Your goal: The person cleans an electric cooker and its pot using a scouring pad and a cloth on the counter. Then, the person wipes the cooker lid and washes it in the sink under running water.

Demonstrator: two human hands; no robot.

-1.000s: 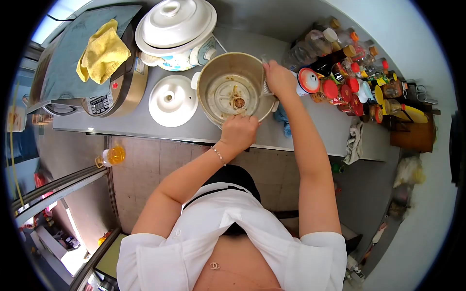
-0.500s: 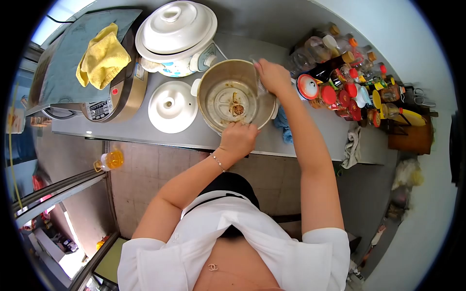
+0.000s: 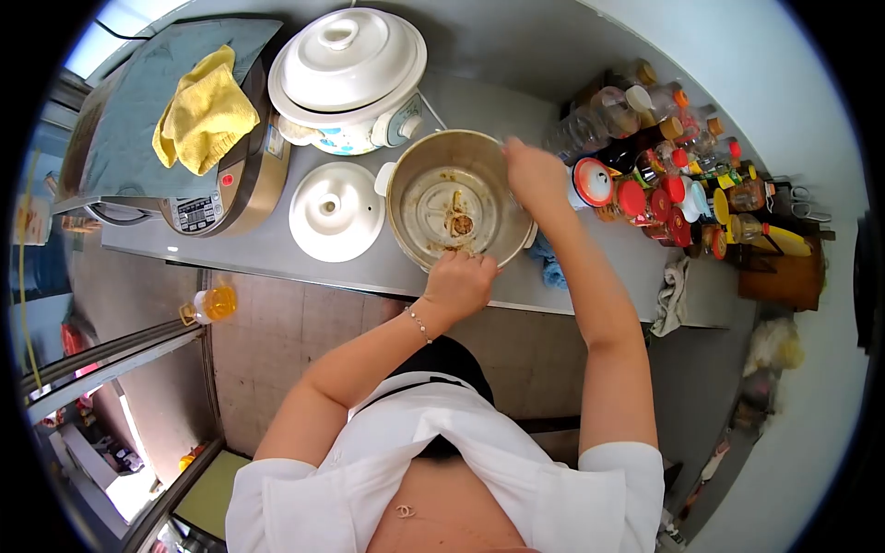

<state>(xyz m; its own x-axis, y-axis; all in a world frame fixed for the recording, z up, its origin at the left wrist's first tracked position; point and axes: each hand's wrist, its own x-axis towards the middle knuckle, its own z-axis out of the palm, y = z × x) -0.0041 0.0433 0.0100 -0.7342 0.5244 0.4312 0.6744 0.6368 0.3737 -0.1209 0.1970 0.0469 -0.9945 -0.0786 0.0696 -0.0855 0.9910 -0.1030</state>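
Gripping the near rim of a deep, round, pale-walled pot (image 3: 407, 198) with the left hand (image 3: 460, 282). Holding the right hand (image 3: 536, 178), blurred, at the pot's right rim; cannot tell whether closed on anything. Having the pot on the grey desk (image 3: 645, 267), just right of a round white knobbed lid (image 3: 336, 213).

one head-worn view, near, above counter (image 3: 641, 267), facing forward and down
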